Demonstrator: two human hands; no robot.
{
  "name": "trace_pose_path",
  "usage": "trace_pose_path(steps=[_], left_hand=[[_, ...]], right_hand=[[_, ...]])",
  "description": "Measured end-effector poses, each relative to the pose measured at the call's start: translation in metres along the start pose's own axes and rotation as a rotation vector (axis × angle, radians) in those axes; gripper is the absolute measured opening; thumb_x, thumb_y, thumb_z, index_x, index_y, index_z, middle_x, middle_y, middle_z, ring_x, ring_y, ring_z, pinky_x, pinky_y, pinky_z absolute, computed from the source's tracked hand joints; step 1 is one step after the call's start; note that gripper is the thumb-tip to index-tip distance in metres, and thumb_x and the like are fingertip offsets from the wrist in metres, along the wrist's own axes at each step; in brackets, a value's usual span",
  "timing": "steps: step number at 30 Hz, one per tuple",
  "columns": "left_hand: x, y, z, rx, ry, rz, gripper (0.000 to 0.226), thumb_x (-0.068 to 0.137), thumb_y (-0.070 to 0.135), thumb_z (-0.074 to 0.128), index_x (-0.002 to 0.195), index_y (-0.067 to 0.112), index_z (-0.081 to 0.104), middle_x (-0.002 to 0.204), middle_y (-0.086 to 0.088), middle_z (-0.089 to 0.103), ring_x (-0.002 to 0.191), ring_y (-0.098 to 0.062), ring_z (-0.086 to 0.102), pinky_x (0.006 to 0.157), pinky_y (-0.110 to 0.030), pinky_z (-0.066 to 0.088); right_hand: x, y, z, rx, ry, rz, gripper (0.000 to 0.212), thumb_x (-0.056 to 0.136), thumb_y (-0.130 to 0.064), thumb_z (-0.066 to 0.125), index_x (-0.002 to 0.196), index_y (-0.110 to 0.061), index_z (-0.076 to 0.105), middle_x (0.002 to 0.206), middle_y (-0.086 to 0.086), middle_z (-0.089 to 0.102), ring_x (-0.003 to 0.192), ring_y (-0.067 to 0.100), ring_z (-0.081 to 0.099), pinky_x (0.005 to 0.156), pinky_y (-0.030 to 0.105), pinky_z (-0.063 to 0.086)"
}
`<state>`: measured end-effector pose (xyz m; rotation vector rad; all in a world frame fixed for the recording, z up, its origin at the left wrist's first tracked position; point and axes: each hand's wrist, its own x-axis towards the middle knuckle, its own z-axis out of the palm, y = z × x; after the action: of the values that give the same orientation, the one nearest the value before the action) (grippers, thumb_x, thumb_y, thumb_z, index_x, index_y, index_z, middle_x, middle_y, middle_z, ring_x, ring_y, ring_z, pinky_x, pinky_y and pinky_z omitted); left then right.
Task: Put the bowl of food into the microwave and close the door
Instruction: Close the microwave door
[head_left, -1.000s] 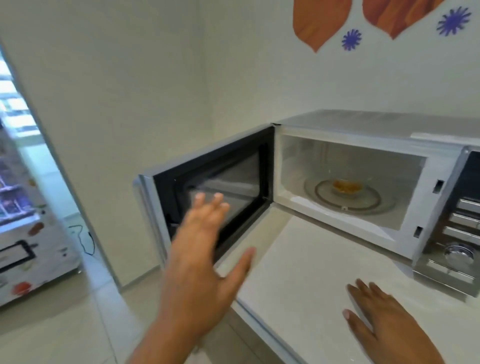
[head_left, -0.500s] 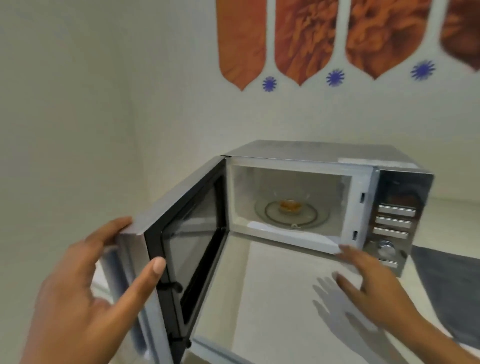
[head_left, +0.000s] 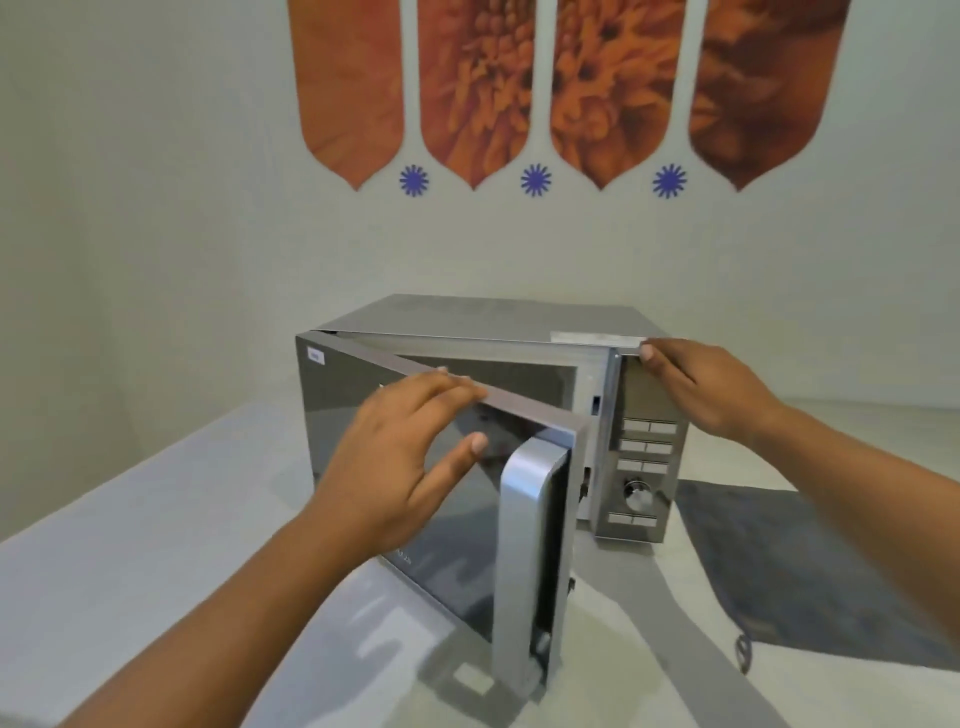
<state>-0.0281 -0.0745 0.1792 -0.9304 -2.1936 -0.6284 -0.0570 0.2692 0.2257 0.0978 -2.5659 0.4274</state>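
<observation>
A silver microwave stands on a pale counter. Its mirrored door is partly swung in, with a gap left at the handle side. My left hand lies on the door's top edge, fingers over the rim and thumb against the glass front. My right hand rests on the top right corner of the microwave, above the control panel. The bowl of food is hidden behind the door.
A dark grey cloth lies on the counter right of the microwave. The wall behind carries orange flower panels and blue star marks. The counter's left edge runs along the lower left.
The door has swung from wide open to nearly shut under my left hand. My right hand rose from the counter to the microwave's top right corner. The bowl inside went out of sight.
</observation>
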Motion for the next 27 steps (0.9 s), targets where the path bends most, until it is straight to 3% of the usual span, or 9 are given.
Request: trace_pose_path(steps=[6,8,11,14,16,20,27], left_hand=[[0.044,0.005,0.06,0.048,0.005,-0.005,0.054,0.097,0.043,0.05,0.144,0.018,0.043,0.144,-0.003,0.043,0.134,-0.019,0.038,0.105,-0.035,0.04],[0.055,0.006,0.072,0.073,0.013,-0.015,0.056,0.096,0.039,0.055,0.145,0.013,0.041,0.144,-0.008,0.042,0.133,-0.023,0.037,0.106,-0.038,0.039],[0.067,0.005,0.084,0.18,0.019,-0.021,0.058,0.093,0.036,0.061,0.142,0.011,0.042,0.139,-0.012,0.045,0.13,-0.031,0.039,0.11,-0.045,0.037],[0.076,0.002,0.092,0.279,0.029,-0.017,0.064,0.086,0.034,0.07,0.139,0.011,0.044,0.132,-0.014,0.051,0.123,-0.034,0.042,0.113,-0.05,0.032],[0.079,0.001,0.097,0.298,0.037,-0.031,0.067,0.081,0.03,0.076,0.137,0.012,0.044,0.129,-0.013,0.051,0.12,-0.034,0.043,0.108,-0.05,0.037],[0.086,0.001,0.11,0.294,0.049,-0.068,0.069,0.078,0.021,0.079,0.136,0.012,0.042,0.13,-0.013,0.049,0.12,-0.032,0.045,0.095,-0.044,0.046],[0.093,-0.005,0.119,0.28,0.09,-0.088,0.076,0.072,0.019,0.086,0.135,0.011,0.043,0.129,-0.012,0.05,0.12,-0.029,0.044,0.094,-0.04,0.049]], right_hand=[[0.003,-0.005,-0.006,-0.052,-0.075,0.035,0.108,0.069,-0.093,0.006,0.138,-0.025,0.054,0.128,0.01,0.066,0.115,0.033,0.059,0.092,0.045,0.048],[0.002,-0.004,-0.003,-0.085,-0.063,0.012,0.108,0.064,-0.097,0.012,0.133,-0.025,0.055,0.12,0.007,0.069,0.101,0.029,0.062,0.081,0.042,0.051],[0.005,-0.005,-0.001,-0.2,-0.027,-0.005,0.109,0.057,-0.102,0.017,0.128,-0.029,0.057,0.104,0.001,0.07,0.081,0.022,0.055,0.062,0.033,0.043],[0.008,-0.006,0.001,-0.305,0.006,-0.001,0.11,0.051,-0.105,0.02,0.119,-0.029,0.061,0.09,-0.002,0.067,0.075,0.021,0.054,0.06,0.032,0.043],[0.009,-0.006,0.004,-0.321,0.017,-0.002,0.112,0.048,-0.106,0.023,0.12,-0.028,0.061,0.1,-0.002,0.07,0.078,0.021,0.056,0.065,0.034,0.048],[0.005,-0.004,0.009,-0.319,0.017,-0.047,0.115,0.045,-0.105,0.032,0.127,-0.028,0.055,0.121,-0.004,0.066,0.101,0.023,0.063,0.077,0.041,0.055],[0.002,-0.002,0.02,-0.381,0.082,-0.059,0.121,0.051,-0.103,0.031,0.136,-0.021,0.05,0.138,0.001,0.06,0.123,0.026,0.056,0.091,0.042,0.051]])
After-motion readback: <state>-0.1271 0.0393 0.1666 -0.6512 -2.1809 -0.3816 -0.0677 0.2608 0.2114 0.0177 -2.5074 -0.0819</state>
